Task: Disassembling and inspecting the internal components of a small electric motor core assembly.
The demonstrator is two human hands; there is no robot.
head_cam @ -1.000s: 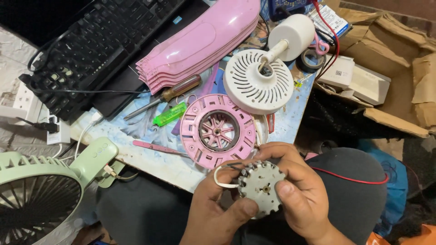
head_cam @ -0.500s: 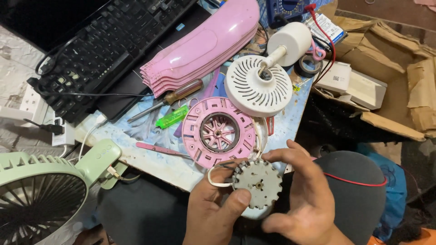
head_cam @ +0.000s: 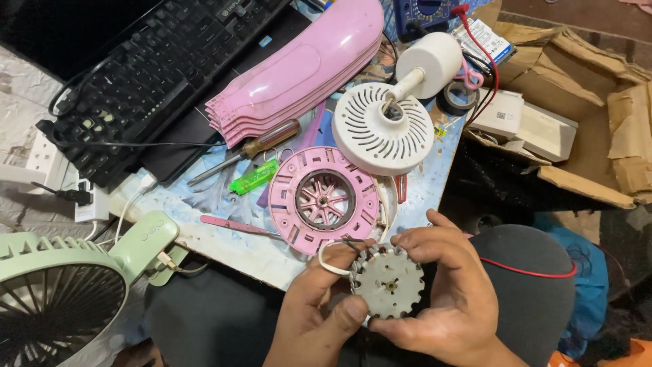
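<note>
I saw a toothed metal motor core [head_cam: 388, 281] gripped over my lap between my left hand [head_cam: 319, 319] and right hand [head_cam: 451, 299], both closed on its rim. It looked dense, rigid, probably sharp-edged; thin wires trailed to the pink housing [head_cam: 323, 199] on the surface [head_cam: 428, 183].

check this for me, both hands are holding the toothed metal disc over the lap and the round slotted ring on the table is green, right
Not quite: in the head view both hands, left and right, hold the toothed metal disc, but the round slotted ring on the table is pink, not green.
</note>
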